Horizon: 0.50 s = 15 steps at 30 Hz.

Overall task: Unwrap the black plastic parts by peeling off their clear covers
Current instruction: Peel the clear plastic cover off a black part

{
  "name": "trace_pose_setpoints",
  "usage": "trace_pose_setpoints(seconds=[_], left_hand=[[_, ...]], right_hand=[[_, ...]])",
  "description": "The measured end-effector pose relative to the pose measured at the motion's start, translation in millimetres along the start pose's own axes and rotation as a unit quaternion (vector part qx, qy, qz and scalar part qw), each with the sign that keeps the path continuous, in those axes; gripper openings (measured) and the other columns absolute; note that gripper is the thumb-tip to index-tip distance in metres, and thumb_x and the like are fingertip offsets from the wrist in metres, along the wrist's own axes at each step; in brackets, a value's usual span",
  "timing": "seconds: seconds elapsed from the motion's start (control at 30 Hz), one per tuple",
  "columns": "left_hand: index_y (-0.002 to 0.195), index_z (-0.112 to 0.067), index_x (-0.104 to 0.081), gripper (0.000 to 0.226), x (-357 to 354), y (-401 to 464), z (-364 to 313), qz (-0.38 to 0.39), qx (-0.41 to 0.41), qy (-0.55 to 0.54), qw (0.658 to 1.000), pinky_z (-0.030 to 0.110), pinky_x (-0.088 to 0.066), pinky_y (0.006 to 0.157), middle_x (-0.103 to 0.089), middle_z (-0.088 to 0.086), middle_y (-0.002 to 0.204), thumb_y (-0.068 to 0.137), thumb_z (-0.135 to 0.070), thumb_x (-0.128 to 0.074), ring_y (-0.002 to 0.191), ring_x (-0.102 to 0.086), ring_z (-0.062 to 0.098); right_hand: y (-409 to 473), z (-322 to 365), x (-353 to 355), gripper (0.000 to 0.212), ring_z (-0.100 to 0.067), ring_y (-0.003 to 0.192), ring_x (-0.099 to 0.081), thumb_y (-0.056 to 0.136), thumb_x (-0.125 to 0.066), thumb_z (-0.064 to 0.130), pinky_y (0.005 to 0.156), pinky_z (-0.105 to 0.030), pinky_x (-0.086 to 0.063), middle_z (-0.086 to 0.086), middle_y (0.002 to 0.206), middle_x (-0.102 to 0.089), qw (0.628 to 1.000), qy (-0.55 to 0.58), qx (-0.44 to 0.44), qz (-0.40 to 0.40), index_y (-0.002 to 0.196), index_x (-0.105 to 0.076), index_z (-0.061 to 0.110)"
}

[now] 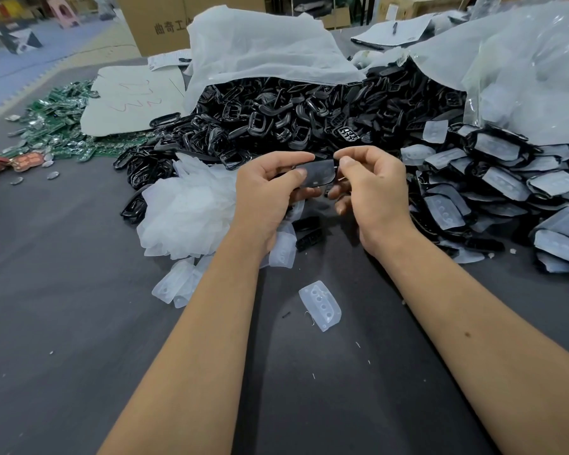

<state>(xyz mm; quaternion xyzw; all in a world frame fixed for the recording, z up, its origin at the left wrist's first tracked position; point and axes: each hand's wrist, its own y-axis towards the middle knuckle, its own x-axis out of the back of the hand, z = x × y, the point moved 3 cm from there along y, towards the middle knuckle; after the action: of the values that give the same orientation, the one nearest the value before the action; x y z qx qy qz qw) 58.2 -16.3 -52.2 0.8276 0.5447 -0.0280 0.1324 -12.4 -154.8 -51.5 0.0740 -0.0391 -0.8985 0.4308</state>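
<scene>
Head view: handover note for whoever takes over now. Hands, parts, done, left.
Left hand grips the black part; right hand pinches its right end.
Still-covered parts are heaped at right on the grey table.
Done: a pile of peeled clear covers lies left of the hands, one loose cover in front, bare black parts heaped behind.
Left: the whole right heap. Whether the held part's cover is fully off cannot be told.
</scene>
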Motion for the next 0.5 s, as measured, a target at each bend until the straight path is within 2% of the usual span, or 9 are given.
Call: trace_pose_setpoints(seconds=[0.1,0.3,0.5], left_hand=[[0.1,-0.004,-0.078,0.024,-0.5,-0.7,-1.3,0.007,-0.002,0.004,1.0,0.031,-0.061,0.072,-0.078,0.019,0.096,0.094,0.01,-0.059,0.083,-0.077,0.029],[0.102,-0.003,-0.077,0.028,-2.0,-2.8,-3.2,0.013,-0.003,-0.006,1.0,0.027,-0.06,0.069,-0.075,0.021,0.095,0.095,0.012,-0.055,0.08,-0.075,0.026],[0.101,-0.006,-0.078,0.02,-2.7,-3.2,-3.6,0.024,-0.017,0.001,1.0,0.027,-0.06,0.072,-0.077,0.008,0.087,0.094,0.008,-0.066,0.083,-0.075,0.024]], right_hand=[[-0.6,1.2,-2.4,0.017,-0.017,0.055,-0.062,0.103,-0.056,0.01,0.041,-0.026,-0.044,-0.012,0.078,-0.069,0.999,0.01,-0.01,0.035,0.092,-0.069,0.007],[0.1,-0.4,-2.4,0.013,-0.018,0.055,-0.063,0.1,-0.062,0.008,0.044,-0.025,-0.046,-0.007,0.067,-0.068,0.999,-0.018,-0.001,0.031,0.09,-0.07,0.006],[0.7,-2.8,-1.4,0.009,-0.014,0.055,-0.065,0.098,-0.063,0.002,0.047,-0.023,-0.049,-0.011,0.072,-0.068,0.999,-0.013,0.002,0.032,0.099,-0.07,-0.004]])
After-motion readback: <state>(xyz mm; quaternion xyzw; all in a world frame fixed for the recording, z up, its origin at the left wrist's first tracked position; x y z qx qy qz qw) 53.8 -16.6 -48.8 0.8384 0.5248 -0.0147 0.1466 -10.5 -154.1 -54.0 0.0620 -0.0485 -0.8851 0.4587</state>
